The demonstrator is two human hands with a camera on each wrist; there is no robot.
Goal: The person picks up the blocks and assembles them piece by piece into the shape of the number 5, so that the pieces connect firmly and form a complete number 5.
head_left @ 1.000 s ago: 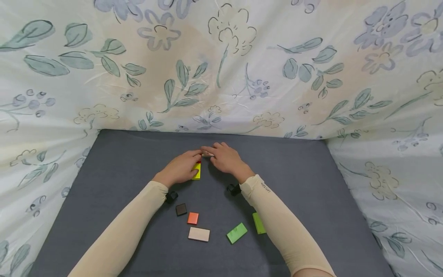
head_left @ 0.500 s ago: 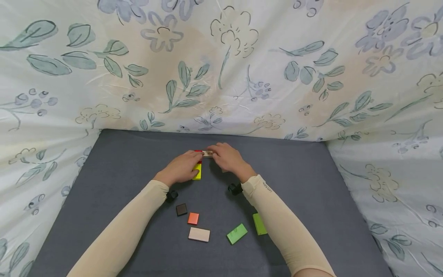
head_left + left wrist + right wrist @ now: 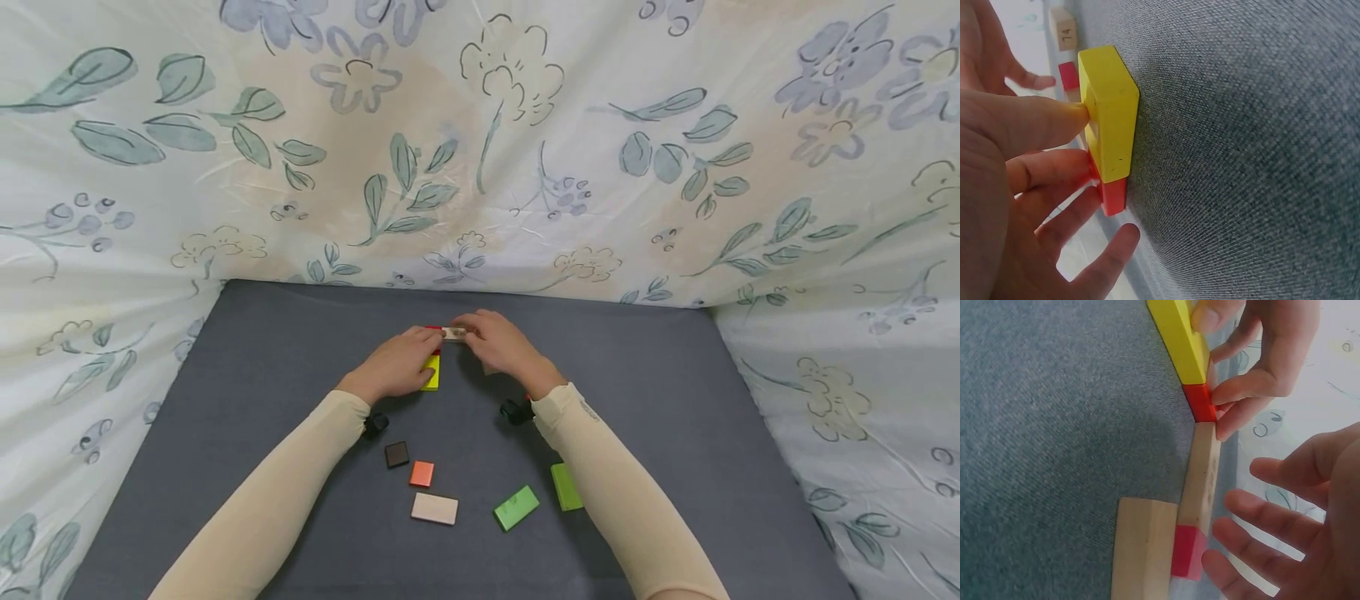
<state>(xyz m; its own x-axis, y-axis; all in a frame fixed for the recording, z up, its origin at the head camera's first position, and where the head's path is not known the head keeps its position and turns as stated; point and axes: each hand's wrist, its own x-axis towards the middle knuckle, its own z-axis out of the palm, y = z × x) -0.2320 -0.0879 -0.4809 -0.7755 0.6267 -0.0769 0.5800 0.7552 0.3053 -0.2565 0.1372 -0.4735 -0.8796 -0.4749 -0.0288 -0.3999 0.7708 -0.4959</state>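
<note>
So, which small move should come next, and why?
Perhaps the right hand could gently press the pinkish-red block against the long wooden block: its loose fingers are close, and the left hand, touching the yellow block, can steady that end.

Under my left hand (image 3: pixel 393 364), a smooth yellow rectangular block (image 3: pixel 1184 345) lies flat, its end against a red block (image 3: pixel 1199 402); a pale wooden bar (image 3: pixel 1199 475), dark-marked on top, meets the red at an angle, with a pinkish-red block (image 3: pixel 1187 553) at its other end.

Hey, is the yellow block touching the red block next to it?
Touching: the right wrist view shows the yellow block meeting the red block end to end, no gap between.
</note>
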